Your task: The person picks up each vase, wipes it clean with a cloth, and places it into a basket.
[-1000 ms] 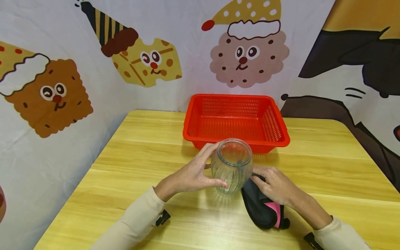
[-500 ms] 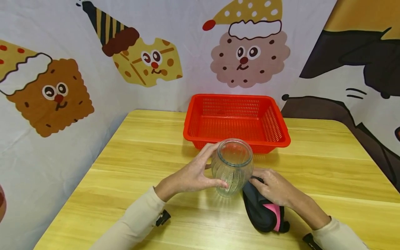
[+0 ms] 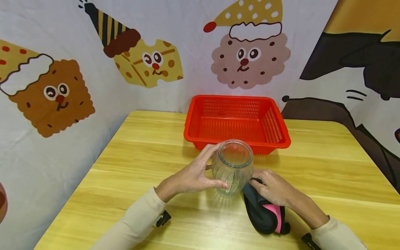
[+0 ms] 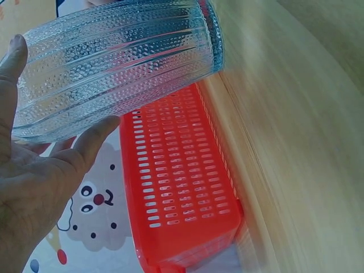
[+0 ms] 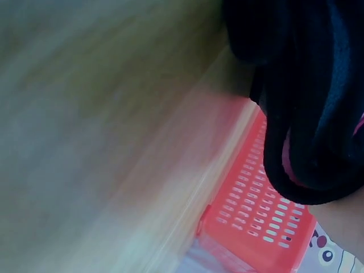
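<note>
In the head view my left hand (image 3: 200,173) grips a clear ribbed glass jar (image 3: 232,173) from its left side, thumb across the front and fingers behind. The jar's round mouth faces up and it has a bumpy surface, as the left wrist view of the glass jar (image 4: 114,68) shows. Just right of it, my right hand (image 3: 273,187) pinches the upper end of a folded black padded fabric piece (image 3: 259,211) with a pink patch. That fabric piece hangs down toward me, and some of my right fingertips are hidden behind it and the jar.
A red perforated plastic basket (image 3: 237,147) stands behind the jar, near the back of the wood-grain table (image 3: 150,152). A white cloth printed with cartoon figures (image 3: 193,62) hangs behind the table and along its left side.
My right hand and the black fabric piece have shifted slightly down toward me. My left hand and the glass jar hold almost the same place.
</note>
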The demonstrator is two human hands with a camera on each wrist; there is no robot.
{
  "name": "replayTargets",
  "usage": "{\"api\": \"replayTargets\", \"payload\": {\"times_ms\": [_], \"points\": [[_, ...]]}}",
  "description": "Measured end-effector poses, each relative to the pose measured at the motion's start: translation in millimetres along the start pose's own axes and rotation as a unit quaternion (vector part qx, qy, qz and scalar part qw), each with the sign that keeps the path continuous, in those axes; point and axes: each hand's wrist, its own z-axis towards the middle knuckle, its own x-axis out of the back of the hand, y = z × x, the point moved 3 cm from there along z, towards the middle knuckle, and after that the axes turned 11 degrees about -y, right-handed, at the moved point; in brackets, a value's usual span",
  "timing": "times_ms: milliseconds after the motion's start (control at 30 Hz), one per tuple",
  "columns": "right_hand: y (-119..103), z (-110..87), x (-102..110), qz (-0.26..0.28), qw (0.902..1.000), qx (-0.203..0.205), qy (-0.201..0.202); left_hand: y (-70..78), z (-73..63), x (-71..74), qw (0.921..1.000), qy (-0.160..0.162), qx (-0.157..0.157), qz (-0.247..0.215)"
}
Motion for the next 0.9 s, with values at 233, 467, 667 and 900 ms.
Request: {"api": "replayTargets", "payload": {"times_ms": [233, 467, 667, 900], "points": [[0.6, 0.6, -2.5, -0.003, 0.9999, -0.004, -0.016, -0.4, -0.7, -0.8, 1.0000, 0.001, 0.001, 0.001], [1.0, 0.9, -2.7, -0.001, 0.9997, -0.012, -0.022, 0.4, -0.6, -0.7, 1.0000, 0.002, 0.004, 0.008], [1.9, 2.8, -1.8, 0.000, 0.9992, -0.022, -0.035, 0.7, -0.4, -0.5, 1.0000, 0.002, 0.004, 0.007], [1.0, 4.0, -1.5, -0.008, 0.9985, -0.034, -0.042, 0.8, -0.4, -1.4, 0.9999, 0.003, 0.010, 0.002]]}}
